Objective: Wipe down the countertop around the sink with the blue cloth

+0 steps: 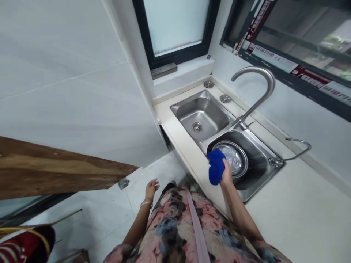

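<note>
A blue cloth [216, 166] hangs bunched from my right hand [226, 174], whose fingers are closed on it at the front edge of the right sink basin. Behind the cloth, a round metal bowl [236, 160] with water in it sits in that basin. My left hand [151, 189] is low on the left, over the floor and away from the counter, with its fingers apart and nothing in them. The left sink basin [215, 117] shows its bare bottom and drain.
A tall curved faucet [270, 86] rises behind the basins, and a thin metal spout [301, 141] stands at the right. Two round metal strainers [225, 98] lie on the back counter [309, 204]. A wooden board [63, 170] and a red item [30, 244] are at the left.
</note>
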A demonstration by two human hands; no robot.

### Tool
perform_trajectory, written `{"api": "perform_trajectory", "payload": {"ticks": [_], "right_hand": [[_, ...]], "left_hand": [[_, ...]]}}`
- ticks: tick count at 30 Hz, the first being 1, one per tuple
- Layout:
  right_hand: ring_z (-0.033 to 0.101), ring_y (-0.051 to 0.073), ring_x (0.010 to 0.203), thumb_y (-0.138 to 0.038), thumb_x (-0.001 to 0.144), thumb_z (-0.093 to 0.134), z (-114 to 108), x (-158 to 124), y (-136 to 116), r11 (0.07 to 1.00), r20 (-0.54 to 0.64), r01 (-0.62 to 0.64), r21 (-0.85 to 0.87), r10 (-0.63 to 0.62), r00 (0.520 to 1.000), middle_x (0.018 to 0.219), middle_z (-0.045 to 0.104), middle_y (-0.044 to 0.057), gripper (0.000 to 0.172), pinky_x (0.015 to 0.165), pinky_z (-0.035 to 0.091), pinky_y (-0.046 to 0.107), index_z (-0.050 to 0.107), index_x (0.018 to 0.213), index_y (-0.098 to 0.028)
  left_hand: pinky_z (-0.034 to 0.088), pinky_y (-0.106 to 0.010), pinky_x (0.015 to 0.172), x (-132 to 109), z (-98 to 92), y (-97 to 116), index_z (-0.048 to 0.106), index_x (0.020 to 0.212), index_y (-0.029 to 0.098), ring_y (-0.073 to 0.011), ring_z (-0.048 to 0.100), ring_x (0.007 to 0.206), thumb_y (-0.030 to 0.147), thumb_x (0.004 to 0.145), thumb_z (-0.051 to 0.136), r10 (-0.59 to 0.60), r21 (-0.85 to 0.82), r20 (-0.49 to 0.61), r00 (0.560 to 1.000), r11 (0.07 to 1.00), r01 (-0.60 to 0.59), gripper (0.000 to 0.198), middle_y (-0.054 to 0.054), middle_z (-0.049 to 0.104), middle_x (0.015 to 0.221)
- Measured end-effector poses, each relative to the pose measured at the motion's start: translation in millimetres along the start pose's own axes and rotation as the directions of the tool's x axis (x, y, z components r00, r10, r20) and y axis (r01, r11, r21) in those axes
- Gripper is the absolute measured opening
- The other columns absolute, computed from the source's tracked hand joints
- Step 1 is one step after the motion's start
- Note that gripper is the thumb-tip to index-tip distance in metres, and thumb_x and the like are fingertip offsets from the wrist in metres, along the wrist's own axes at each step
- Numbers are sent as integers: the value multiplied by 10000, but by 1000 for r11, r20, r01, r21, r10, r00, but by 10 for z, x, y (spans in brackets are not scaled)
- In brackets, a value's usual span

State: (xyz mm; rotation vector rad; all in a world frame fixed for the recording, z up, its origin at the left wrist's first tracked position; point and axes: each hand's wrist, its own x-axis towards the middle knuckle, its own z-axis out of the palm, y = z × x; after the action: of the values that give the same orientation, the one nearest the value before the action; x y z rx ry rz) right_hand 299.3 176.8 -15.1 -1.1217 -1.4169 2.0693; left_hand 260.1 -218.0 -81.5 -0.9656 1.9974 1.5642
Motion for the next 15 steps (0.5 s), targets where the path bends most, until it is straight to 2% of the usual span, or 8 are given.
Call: {"api": "perform_trajectory", "payload": {"ticks": [3, 6, 9, 11, 13, 15], "right_hand": [[726, 213, 787, -605, 741, 763, -264, -229, 98, 998, -179, -55, 26, 59, 982, 920, 777, 37, 582, 732, 606, 347, 720, 1117, -163], [696, 186, 799, -606, 775, 754, -406, -410, 133, 997, -248, 20, -69, -36, 968, 918, 766, 29, 525, 760, 572, 309, 746, 1052, -160], [681, 199, 835, -646, 820, 710, -454, -544, 135, 982, -231, 68, -177, -109, 967, 931, 764, 46, 553, 798, 556, 322, 761, 1055, -147], [691, 228, 886, -668, 830, 686, -427, -595, 129, 968, -220, 78, -237, -132, 967, 980, 774, 66, 587, 837, 563, 352, 765, 1103, -154], [701, 261, 965, -668, 856, 651, -333, -616, 115, 937, -175, 123, -327, -188, 967, 1044, 780, 91, 584, 907, 568, 398, 763, 1139, -169], [693, 290, 1071, -621, 898, 617, -161, -611, 91, 843, -13, 261, -471, -303, 953, 1131, 769, 118, 508, 998, 546, 456, 764, 1124, -191]], "left_hand": [[596, -261, 771, 83, 330, 624, 727, 1147, 119, -136, 699, 758, 446, 994, 600, 246, 42, 103, 964, 967, -252, 383, -112, 754, 1031], [569, -258, 787, 112, 632, 1251, 743, 1182, 127, -152, 686, 805, 430, 995, 591, 452, 100, 220, 864, 871, -481, 388, -106, 749, 1027], [529, -261, 833, 132, 874, 1793, 791, 1130, 164, -158, 638, 803, 375, 966, 644, 595, 174, 309, 742, 731, -659, 305, -74, 733, 941], [501, -261, 867, 160, 985, 2067, 820, 1066, 192, -164, 611, 810, 341, 938, 681, 655, 206, 354, 668, 642, -739, 241, -61, 725, 904], [485, -257, 861, 212, 1048, 2252, 831, 1032, 204, -165, 600, 797, 329, 932, 674, 684, 219, 386, 619, 584, -782, 225, -55, 723, 877], [480, -251, 811, 288, 1060, 2350, 823, 1059, 197, -155, 592, 743, 365, 962, 614, 694, 219, 392, 604, 567, -794, 285, -47, 718, 840]]}}
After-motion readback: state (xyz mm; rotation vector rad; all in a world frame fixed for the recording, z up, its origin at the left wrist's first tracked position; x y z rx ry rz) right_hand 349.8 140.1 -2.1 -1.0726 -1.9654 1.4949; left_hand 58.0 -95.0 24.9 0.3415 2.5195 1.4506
